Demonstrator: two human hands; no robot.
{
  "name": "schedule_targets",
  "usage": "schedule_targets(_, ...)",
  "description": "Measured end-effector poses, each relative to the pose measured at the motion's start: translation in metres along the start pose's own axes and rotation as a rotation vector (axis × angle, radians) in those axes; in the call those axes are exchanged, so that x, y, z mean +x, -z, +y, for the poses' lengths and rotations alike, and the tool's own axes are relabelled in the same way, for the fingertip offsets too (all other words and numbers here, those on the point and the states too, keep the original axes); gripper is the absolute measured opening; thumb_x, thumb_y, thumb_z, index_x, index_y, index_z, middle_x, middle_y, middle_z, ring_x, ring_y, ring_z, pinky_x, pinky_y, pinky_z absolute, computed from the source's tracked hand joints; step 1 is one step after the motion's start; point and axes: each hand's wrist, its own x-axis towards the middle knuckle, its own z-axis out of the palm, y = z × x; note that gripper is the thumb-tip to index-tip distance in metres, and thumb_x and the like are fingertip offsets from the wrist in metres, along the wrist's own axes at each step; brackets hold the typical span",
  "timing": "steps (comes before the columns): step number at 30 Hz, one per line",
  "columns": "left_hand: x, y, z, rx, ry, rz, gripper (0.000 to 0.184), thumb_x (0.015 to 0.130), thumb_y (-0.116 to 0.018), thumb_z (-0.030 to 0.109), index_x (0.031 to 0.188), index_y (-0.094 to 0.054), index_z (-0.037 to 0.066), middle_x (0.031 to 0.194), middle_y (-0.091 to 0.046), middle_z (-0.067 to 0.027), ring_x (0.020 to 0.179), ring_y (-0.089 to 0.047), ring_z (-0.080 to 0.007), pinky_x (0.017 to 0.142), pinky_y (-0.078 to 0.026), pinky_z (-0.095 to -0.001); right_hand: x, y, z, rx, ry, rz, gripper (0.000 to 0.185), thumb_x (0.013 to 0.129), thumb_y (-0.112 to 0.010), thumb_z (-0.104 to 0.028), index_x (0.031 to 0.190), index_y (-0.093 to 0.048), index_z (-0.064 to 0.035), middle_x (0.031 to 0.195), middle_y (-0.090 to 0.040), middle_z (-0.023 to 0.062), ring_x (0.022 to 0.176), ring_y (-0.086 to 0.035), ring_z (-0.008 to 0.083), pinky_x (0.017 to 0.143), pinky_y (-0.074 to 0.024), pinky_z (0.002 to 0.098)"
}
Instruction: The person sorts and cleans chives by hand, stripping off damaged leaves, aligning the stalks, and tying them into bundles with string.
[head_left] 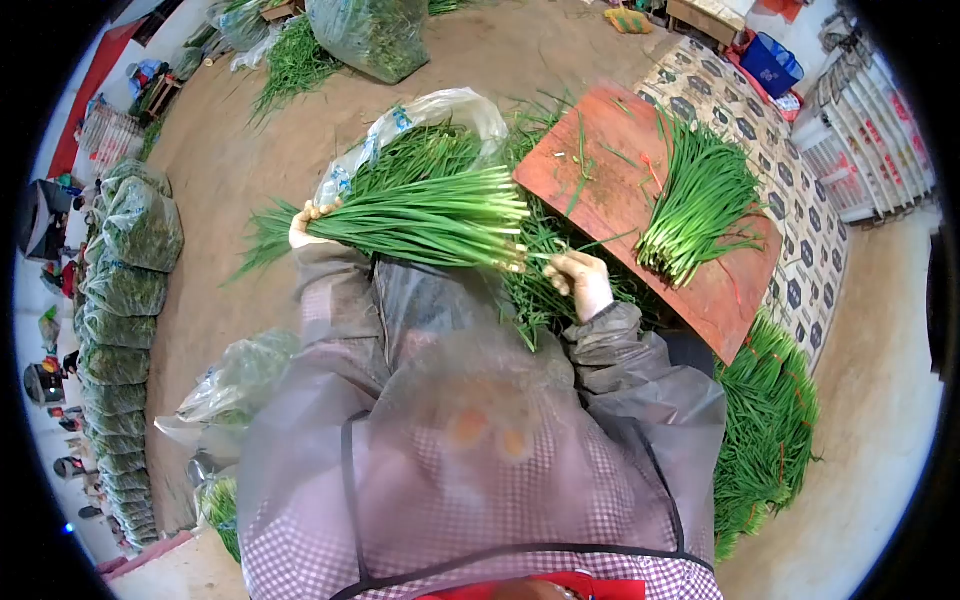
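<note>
My left hand is closed around a thick bunch of garlic chives, gripping the leafy part, with the pale cut ends pointing right. At those ends, my right hand has thumb and fingers pinched together on a thin pale stem. Below the held bunch, an open clear plastic bag contains more loose chives. To the right, a second pile of chives lies on a tilted reddish board, its white ends toward me. Loose green leaves hang beneath my right hand.
Bundled chives are heaped at my right side. Stuffed plastic bags line the left wall. Another full bag stands ahead on the floor. A blue basket sits at the far right, beyond a patterned mat.
</note>
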Motion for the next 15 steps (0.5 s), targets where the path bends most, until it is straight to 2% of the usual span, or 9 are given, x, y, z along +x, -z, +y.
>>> schedule_targets(3, -0.016, -0.03, 0.009, -0.038, -0.056, -0.03, 0.011, 0.078, -0.053, 0.008, 0.07, -0.047, 0.009, 0.061, -0.05, -0.0037, 0.06, -0.05, -0.0184, 0.081, -0.049, -0.0406, 0.017, 0.059, 0.04, 0.002, -0.095, 0.167, 0.018, 0.084, -0.059, -0.015, 0.083, -0.067, 0.0015, 0.072, -0.065, 0.0074, 0.053, -0.052, 0.0104, 0.047, -0.0376, 0.0241)
schedule_targets(5, -0.008, -0.033, 0.028, -0.159, -0.03, -0.186, 0.01, 0.078, -0.053, 0.006, 0.071, -0.046, 0.009, 0.06, -0.049, -0.0024, 0.059, -0.05, -0.0167, 0.081, -0.049, -0.0405, 0.038, 0.114, 0.088, -0.667, -0.262, 0.129, 0.022, 0.081, -0.061, -0.021, 0.088, -0.07, -0.0018, 0.081, -0.069, 0.0117, 0.065, -0.064, 0.0205, 0.056, -0.0472, 0.0324)
schedule_targets(7, -0.015, -0.049, 0.037, -0.158, -0.07, -0.241, 0.009, 0.079, -0.053, 0.005, 0.073, -0.047, 0.009, 0.06, -0.047, -0.0015, 0.061, -0.05, -0.0155, 0.083, -0.048, -0.0393, 0.03, 0.097, 0.081, -1.61, -0.346, -0.01, 0.027, 0.077, -0.061, -0.026, 0.093, -0.071, -0.0065, 0.093, -0.069, 0.0149, 0.086, -0.067, 0.0294, 0.071, -0.0522, 0.0412)
schedule_targets(8, -0.013, -0.051, 0.043, -0.18, -0.034, -0.356, 0.008, 0.079, -0.052, 0.004, 0.074, -0.048, 0.008, 0.06, -0.046, -0.0013, 0.061, -0.049, -0.0155, 0.084, -0.047, -0.0386, 0.016, 0.064, 0.041, -1.71, -0.422, -0.072, 0.03, 0.077, -0.06, -0.027, 0.097, -0.071, -0.0078, 0.099, -0.068, 0.0167, 0.097, -0.065, 0.0329, 0.083, -0.0512, 0.0427)
schedule_targets(10, -0.006, -0.049, 0.05, -0.231, 0.074, -0.587, 0.003, 0.079, -0.052, 0.003, 0.078, -0.051, 0.006, 0.061, -0.043, -0.0006, 0.063, -0.047, -0.0152, 0.087, -0.045, -0.0366, 0.008, 0.037, 0.021, -1.641, -0.237, -0.014, 0.041, 0.079, -0.06, -0.042, 0.099, -0.071, -0.0085, 0.095, -0.068, 0.0176, 0.093, -0.065, 0.0337, 0.082, -0.0509, 0.0432)
schedule_targets(11, -0.01, -0.054, 0.048, -0.232, 0.078, -0.589, 0.003, 0.079, -0.052, 0.003, 0.078, -0.051, 0.006, 0.061, -0.043, -0.0006, 0.063, -0.047, -0.0152, 0.087, -0.045, -0.0366, 0.005, 0.024, 0.006, -1.475, -0.065, 0.016, 0.051, 0.079, -0.06, -0.047, 0.109, -0.066, -0.0067, 0.1, -0.067, 0.0196, 0.095, -0.064, 0.0353, 0.084, -0.0496, 0.044)
schedule_targets(13, -0.024, -0.069, 0.039, -0.267, 0.187, -0.688, 0.002, 0.079, -0.052, 0.003, 0.079, -0.053, 0.004, 0.062, -0.041, -0.0003, 0.062, -0.045, -0.0148, 0.087, -0.044, -0.0355, 0.009, 0.0, -0.016, -0.992, 0.279, -0.024, 0.08, 0.078, -0.064, -0.052, 0.136, -0.041, -0.0017, 0.13, -0.051, 0.0239, 0.117, -0.054, 0.0334, 0.096, -0.0441, 0.0404)
schedule_targets(14, -0.024, -0.073, 0.035, -0.282, 0.228, -0.733, 0.003, 0.078, -0.051, 0.003, 0.081, -0.052, 0.004, 0.062, -0.039, -0.0001, 0.062, -0.043, -0.0141, 0.085, -0.044, -0.0336, 0.011, -0.016, -0.037, -0.781, 0.322, -0.094, 0.095, 0.074, -0.071, -0.047, 0.144, -0.026, -0.0005, 0.142, -0.039, 0.024, 0.127, -0.046, 0.0324, 0.101, -0.0402, 0.0381)
schedule_targets(15, -0.027, -0.078, 0.03, -0.286, 0.236, -0.736, 0.003, 0.078, -0.051, 0.003, 0.081, -0.052, 0.004, 0.062, -0.039, -0.0001, 0.062, -0.043, -0.0141, 0.085, -0.044, -0.0336, 0.006, -0.039, -0.06, -0.383, 0.364, -0.193, 0.11, 0.07, -0.078, -0.04, 0.147, -0.01, 0.0002, 0.147, -0.03, 0.0239, 0.131, -0.039, 0.0339, 0.105, -0.0359, 0.0357)
